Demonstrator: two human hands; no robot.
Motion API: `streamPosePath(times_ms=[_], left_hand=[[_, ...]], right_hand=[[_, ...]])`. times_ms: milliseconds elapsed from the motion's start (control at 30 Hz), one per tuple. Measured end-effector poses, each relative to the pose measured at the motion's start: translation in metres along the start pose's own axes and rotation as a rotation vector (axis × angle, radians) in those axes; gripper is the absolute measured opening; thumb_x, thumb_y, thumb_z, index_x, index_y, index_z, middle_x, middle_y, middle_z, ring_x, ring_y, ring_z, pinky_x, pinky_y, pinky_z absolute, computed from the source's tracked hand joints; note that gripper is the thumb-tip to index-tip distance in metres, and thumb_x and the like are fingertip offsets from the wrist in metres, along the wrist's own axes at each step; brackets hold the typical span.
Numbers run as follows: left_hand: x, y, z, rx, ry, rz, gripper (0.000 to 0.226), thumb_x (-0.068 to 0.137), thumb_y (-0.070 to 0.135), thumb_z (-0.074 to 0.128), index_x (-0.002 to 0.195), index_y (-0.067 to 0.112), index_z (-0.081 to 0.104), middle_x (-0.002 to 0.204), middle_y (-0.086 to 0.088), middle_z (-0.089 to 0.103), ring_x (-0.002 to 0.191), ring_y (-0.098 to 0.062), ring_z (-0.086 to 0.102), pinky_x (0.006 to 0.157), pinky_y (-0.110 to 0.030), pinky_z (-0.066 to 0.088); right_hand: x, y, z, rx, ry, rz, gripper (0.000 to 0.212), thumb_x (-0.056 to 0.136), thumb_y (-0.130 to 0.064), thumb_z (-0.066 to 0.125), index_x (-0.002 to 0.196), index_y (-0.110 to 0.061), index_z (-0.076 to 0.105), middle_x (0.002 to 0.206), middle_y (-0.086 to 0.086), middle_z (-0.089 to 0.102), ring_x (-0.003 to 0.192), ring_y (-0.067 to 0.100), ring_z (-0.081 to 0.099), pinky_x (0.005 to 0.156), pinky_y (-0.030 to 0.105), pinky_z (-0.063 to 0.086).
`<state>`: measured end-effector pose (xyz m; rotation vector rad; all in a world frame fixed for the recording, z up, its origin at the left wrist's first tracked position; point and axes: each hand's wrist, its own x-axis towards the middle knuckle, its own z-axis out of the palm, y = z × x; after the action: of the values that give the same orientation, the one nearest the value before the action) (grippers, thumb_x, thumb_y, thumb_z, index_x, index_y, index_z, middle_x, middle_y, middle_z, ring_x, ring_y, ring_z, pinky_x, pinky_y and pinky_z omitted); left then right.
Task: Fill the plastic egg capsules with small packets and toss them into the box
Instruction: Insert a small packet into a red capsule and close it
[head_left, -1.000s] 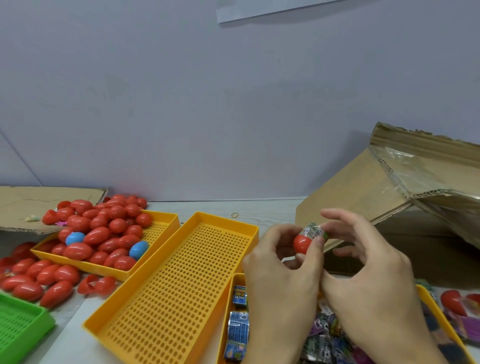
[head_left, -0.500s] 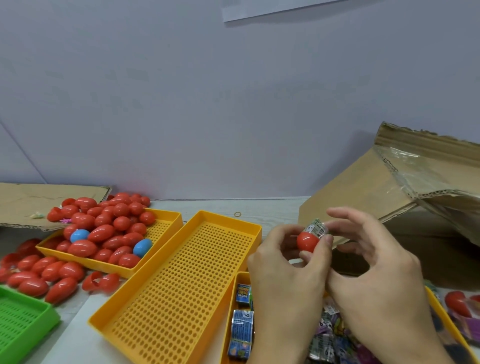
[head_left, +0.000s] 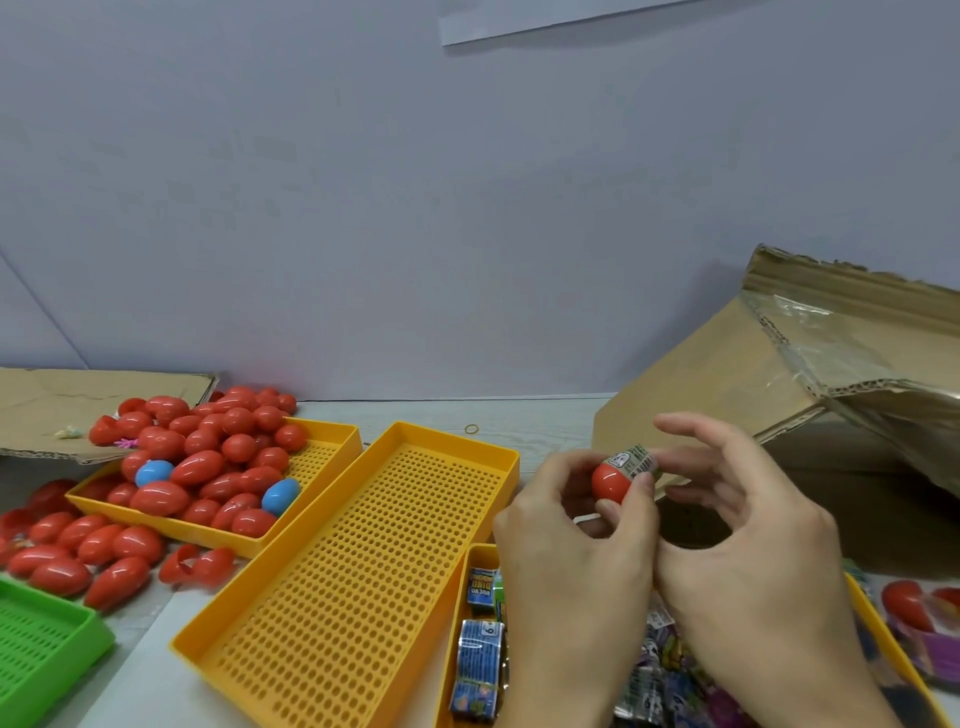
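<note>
A red egg capsule half (head_left: 611, 483) is held above the table, pinched between the thumb and fingers of the left hand (head_left: 576, 561). A small packet (head_left: 632, 461) is seated in its open end and protrudes. The right hand (head_left: 748, 545) is placed just beside it, fingers loosely curled, fingertips touching the packet. Below the hands, a yellow tray (head_left: 470, 597) of packets is seen. An empty perforated yellow tray (head_left: 363, 571) lies to the left; beyond it, a tray heaped with red eggs (head_left: 208, 467). The cardboard box (head_left: 779, 415) stands at right.
</note>
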<state>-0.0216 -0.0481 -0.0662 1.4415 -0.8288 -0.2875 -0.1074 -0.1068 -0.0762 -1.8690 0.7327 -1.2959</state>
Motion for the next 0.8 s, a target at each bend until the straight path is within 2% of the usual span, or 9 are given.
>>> streamPosePath(times_ms=[167,333,533,700,800], left_hand=[[-0.0013,-0.0011,0.0001,0.036,0.020,-0.027,0.016,0.080,0.038,0.079,0.089,0.027,0.072,0.082,0.010,0.073,0.088,-0.012,0.069,0.072,-0.028,0.058],[0.0008,0.0021,-0.0018,-0.009,-0.009,-0.040,0.023,0.077,0.027,0.082,0.097,0.028,0.070,0.089,0.008,0.071,0.082,-0.002,0.068,0.063,-0.014,0.053],[0.0025,0.0027,-0.0029,-0.011,-0.029,-0.022,0.017,0.079,0.017,0.081,0.088,0.029,0.072,0.081,0.009,0.072,0.076,-0.003,0.069,0.061,-0.012,0.052],[0.0027,0.0029,-0.0029,0.001,-0.035,-0.020,0.015,0.079,0.016,0.081,0.090,0.024,0.075,0.079,0.009,0.074,0.073,-0.004,0.071,0.065,-0.015,0.056],[0.0026,0.0034,-0.0030,-0.010,-0.031,-0.045,0.016,0.079,0.016,0.081,0.089,0.025,0.074,0.080,0.007,0.074,0.074,-0.005,0.071,0.065,-0.017,0.057]], right_hand=[[-0.0004,0.0029,0.0012,0.009,-0.002,-0.002,0.068,0.060,-0.030,0.090,0.112,-0.054,0.054,0.104,-0.031,0.064,0.090,-0.005,0.064,0.072,0.015,0.054],[-0.0005,0.0033,0.0008,0.012,-0.037,-0.007,0.070,0.058,-0.030,0.090,0.112,-0.055,0.053,0.106,-0.031,0.063,0.090,-0.005,0.065,0.072,0.009,0.052],[-0.0017,0.0072,0.0001,-0.081,-0.068,-0.033,0.078,0.063,-0.004,0.090,0.110,-0.055,0.055,0.105,-0.031,0.063,0.090,-0.003,0.064,0.073,0.007,0.051],[-0.0015,0.0065,0.0000,-0.097,-0.032,-0.064,0.077,0.064,-0.003,0.089,0.111,-0.055,0.055,0.097,-0.027,0.067,0.085,-0.001,0.065,0.072,0.012,0.052],[-0.0024,0.0078,0.0000,-0.094,-0.041,-0.064,0.079,0.063,0.000,0.088,0.113,-0.053,0.055,0.098,-0.027,0.066,0.088,-0.003,0.065,0.071,0.007,0.051]])
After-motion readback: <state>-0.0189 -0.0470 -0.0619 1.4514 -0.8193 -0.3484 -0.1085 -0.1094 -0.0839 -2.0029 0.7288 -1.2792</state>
